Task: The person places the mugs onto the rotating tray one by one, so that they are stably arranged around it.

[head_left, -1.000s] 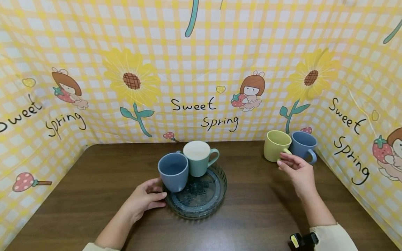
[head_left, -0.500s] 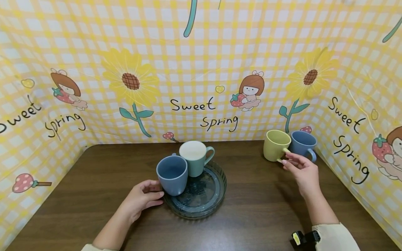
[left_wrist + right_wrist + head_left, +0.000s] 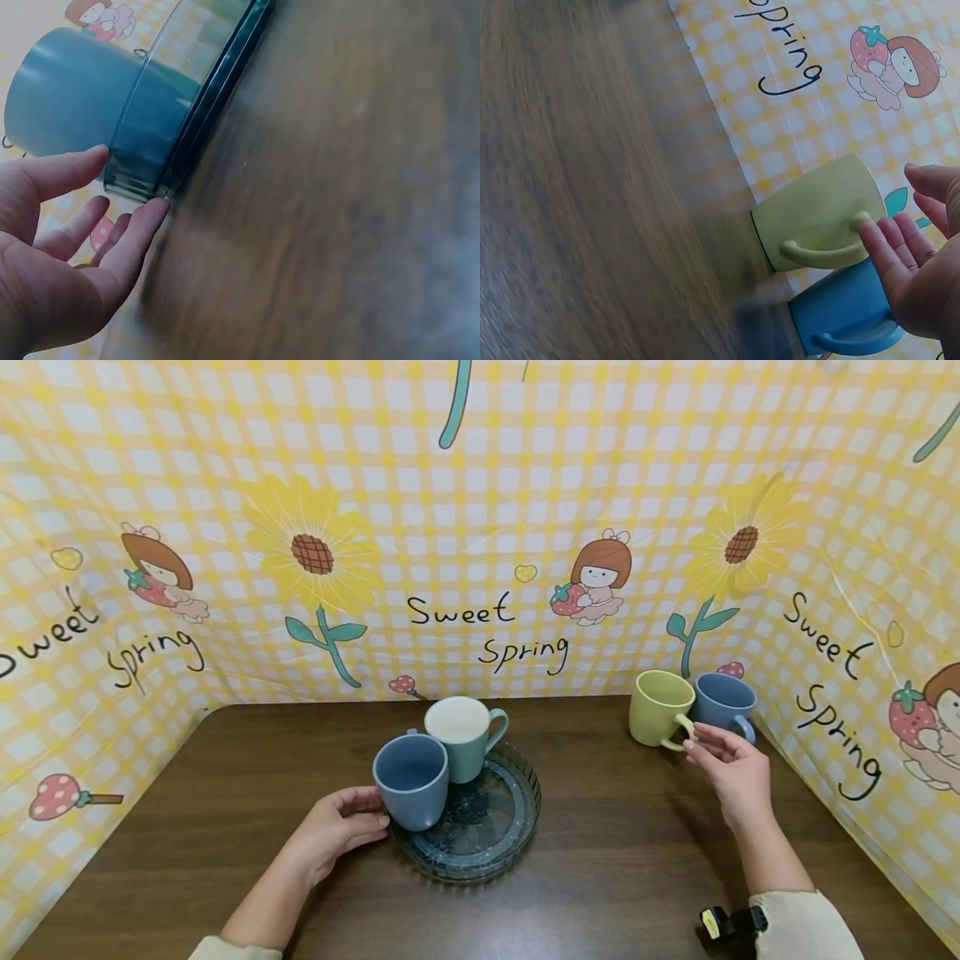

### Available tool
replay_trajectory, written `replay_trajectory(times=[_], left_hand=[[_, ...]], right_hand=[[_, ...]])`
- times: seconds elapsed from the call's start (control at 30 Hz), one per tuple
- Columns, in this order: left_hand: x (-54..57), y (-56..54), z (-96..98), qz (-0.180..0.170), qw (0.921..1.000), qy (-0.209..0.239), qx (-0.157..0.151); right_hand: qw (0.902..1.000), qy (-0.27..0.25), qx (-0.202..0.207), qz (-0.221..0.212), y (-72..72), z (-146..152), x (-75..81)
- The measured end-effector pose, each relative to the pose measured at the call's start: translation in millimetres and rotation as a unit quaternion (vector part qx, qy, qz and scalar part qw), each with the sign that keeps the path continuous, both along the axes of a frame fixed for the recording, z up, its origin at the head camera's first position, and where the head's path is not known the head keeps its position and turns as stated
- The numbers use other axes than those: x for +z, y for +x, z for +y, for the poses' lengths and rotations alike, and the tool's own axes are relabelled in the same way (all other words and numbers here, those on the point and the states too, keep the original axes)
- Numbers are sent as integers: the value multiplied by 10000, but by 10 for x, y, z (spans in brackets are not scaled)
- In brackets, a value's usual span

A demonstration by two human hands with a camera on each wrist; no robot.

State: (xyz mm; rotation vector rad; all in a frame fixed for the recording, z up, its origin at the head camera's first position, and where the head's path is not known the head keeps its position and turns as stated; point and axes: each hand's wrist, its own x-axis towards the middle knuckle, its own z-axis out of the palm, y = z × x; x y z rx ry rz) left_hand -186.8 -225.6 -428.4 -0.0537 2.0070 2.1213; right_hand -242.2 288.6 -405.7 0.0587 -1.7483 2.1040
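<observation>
Left hand [image 3: 337, 831]: grip slack, touching the round ribbed dark-glass dish [image 3: 483, 866], which holds the matte grey-blue mug [image 3: 411, 792] and pale-teal mug [image 3: 468, 758], crowded together. Right hand [image 3: 741, 781]: grip relaxed, beside the yellow-green mug's [image 3: 656, 718] handle [image 3: 686, 723]; snagging it could topple that mug. Dark wood-look bench [image 3: 600, 877], yellow-checked cloth [image 3: 450, 502] behind.

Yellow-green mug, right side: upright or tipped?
Upright. In the head view the yellow-green mug stands base-down on the table, its open rim facing up and its handle out to the side.
</observation>
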Motion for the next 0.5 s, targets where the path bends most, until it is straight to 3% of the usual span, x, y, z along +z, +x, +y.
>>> replay_trajectory(times=[0.13,0.33,0.5], left_hand=[[-29,-55,-51,32,9998,168,-132],[-46,-102,-96,78,9986,306,-418],[-49,-130,-92,64,9989,257,-388]], right_hand=[[9996,109,-161,-219,-2,32,-1],[9920,610,-729,-835,-22,55,4],[9876,752,-805,-1120,-60,58,-18]])
